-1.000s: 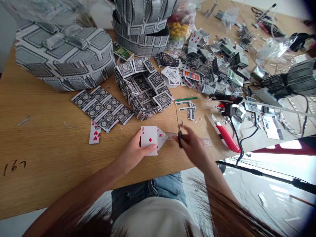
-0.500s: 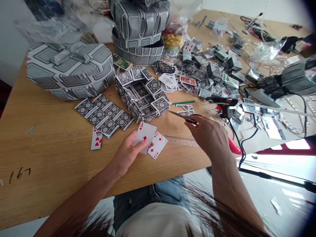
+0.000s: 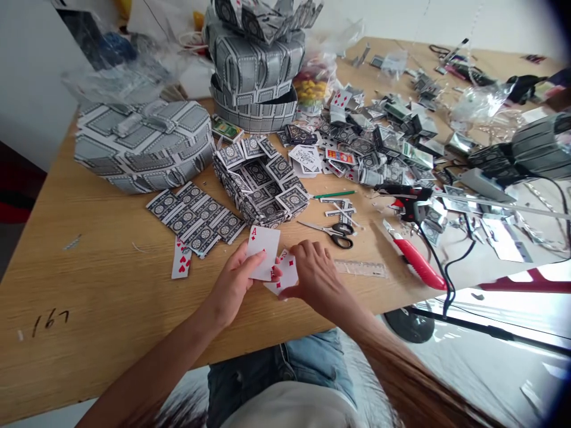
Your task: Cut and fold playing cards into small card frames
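Note:
An ace of diamonds card (image 3: 263,245) is pinched between the thumb and fingers of my left hand (image 3: 232,280), just above the table's front part. Beside it, my right hand (image 3: 316,274) has its thumb and fingers at the edges of a two of diamonds card (image 3: 284,274), which lies partly under the ace. Black-handled scissors (image 3: 341,235) rest on the table beyond my right hand. Behind the cards stands an open box made of folded patterned cards (image 3: 263,181). A flat woven card panel (image 3: 196,215) lies left of it, over a hearts card (image 3: 180,263).
A clear ruler (image 3: 361,268), a red cutter (image 3: 419,261) and a black glue gun (image 3: 407,199) lie to the right. Large woven baskets (image 3: 145,145) stand at the back left. Folded cards (image 3: 370,142) are heaped behind, near a green pencil (image 3: 334,194).
My right hand has let go of the scissors, leaving them on the table, and has moved left to the two of diamonds. My left hand still holds the ace. The view has shifted slightly.

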Motion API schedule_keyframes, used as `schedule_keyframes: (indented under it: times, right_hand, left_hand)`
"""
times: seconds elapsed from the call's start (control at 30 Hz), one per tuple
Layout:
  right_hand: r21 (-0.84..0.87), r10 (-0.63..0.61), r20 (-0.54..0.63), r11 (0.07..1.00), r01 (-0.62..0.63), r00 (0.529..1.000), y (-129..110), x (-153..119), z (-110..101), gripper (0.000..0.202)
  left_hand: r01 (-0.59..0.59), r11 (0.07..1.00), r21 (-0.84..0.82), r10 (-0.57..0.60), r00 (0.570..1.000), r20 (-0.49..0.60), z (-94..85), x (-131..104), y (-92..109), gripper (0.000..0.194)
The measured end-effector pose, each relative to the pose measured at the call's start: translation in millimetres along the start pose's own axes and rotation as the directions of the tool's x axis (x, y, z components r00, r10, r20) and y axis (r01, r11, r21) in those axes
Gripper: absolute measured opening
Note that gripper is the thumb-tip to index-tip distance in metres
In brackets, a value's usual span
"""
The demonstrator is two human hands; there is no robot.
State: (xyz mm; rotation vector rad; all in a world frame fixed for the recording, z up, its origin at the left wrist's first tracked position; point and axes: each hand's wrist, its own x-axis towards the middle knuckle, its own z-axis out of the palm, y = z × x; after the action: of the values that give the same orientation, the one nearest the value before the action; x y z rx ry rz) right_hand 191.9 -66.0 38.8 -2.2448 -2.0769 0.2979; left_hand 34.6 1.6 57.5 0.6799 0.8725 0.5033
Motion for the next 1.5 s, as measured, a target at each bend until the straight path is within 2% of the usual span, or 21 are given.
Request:
schedule_keyframes:
  times: [0.07,0.13,0.2,0.27,0.33,0.4,0.47,0.5,0.57,0.6,0.67,0.73,0.8,0.93,1.17,1.4,1.5]
  right_hand:
    - [0.095,-0.037,0.013,0.995,0.036,0.999,2,5,-4,0.062]
    - [0.244,-0.088,0.059,0.967,0.071,0.994,7,7,-17,0.043]
    - [0.429,-0.123,0.14,0.902,0.052,0.982,15,6,-35,0.026]
    - [0.583,-0.118,0.177,0.813,-0.007,0.977,23,1,-52,0.028]
    - [0.726,-0.072,0.119,0.686,-0.037,0.99,26,-3,-63,0.036]
    - [0.879,0.046,0.048,0.473,-0.064,0.998,22,-6,-63,0.037]
    - [0.968,0.196,0.027,0.24,-0.075,0.98,11,-7,-52,0.032]
    - [0.984,0.244,0.042,0.16,-0.083,0.969,4,-7,-44,0.031]
    - [0.987,0.257,0.102,0.093,-0.129,0.961,-10,-7,-27,0.035]
    - [0.981,0.248,0.123,0.115,-0.155,0.961,-16,-7,-20,0.036]
    - [0.949,0.26,0.097,0.267,-0.167,0.961,-24,-8,-8,0.038]
    - [0.883,0.3,0.004,0.447,-0.145,0.954,-27,-9,-2,0.039]
    - [0.843,0.339,-0.064,0.522,-0.131,0.939,-27,-8,0,0.042]
    - [0.894,0.378,-0.074,0.434,-0.107,0.923,-29,-4,0,0.043]
    - [0.941,0.303,-0.017,0.327,-0.088,0.953,-33,-4,5,0.032]
    - [0.886,0.265,-0.046,0.455,-0.083,0.963,-25,-9,4,0.028]
    - [0.876,0.262,-0.04,0.474,-0.092,0.964,-24,-9,2,0.028]
  left_hand:
    - [-0.029,1.0,-0.009,0.029,0.999,-0.026,-1.5,1,-2,0.037]
    - [-0.102,0.995,0.013,0.103,0.992,-0.067,-3.3,3,-4,0.038]
    - [-0.192,0.98,0.057,0.197,0.974,-0.11,-4.5,4,-5,0.035]
    - [-0.25,0.967,0.058,0.256,0.958,-0.129,-4.6,5,-5,0.033]
    - [-0.261,0.965,-0.013,0.257,0.957,-0.138,-3.3,4,-5,0.035]
    - [-0.242,0.965,-0.104,0.229,0.966,-0.122,-1.3,4,-6,0.039]
    - [-0.222,0.963,-0.156,0.211,0.974,-0.084,0.6,2,-8,0.041]
    - [-0.217,0.963,-0.159,0.208,0.976,-0.068,1.4,2,-9,0.042]
    - [-0.221,0.968,-0.121,0.215,0.975,-0.059,2.3,1,-10,0.04]
    - [-0.225,0.97,-0.093,0.22,0.973,-0.065,2.6,0,-10,0.038]
    - [-0.236,0.97,-0.051,0.232,0.97,-0.069,3.5,-1,-10,0.035]
    - [-0.258,0.965,-0.051,0.254,0.965,-0.067,4.7,-1,-9,0.035]
    - [-0.264,0.962,-0.072,0.26,0.964,-0.059,6.1,-1,-8,0.036]
    - [-0.226,0.971,-0.07,0.225,0.974,-0.027,7.5,0,-13,0.033]
    - [-0.257,0.963,-0.077,0.255,0.966,-0.031,7.0,0,-18,0.026]
    - [-0.283,0.959,0.032,0.283,0.959,-0.012,6.7,-2,-17,0.033]
    - [-0.282,0.957,0.061,0.283,0.959,-0.011,6.5,-2,-17,0.034]
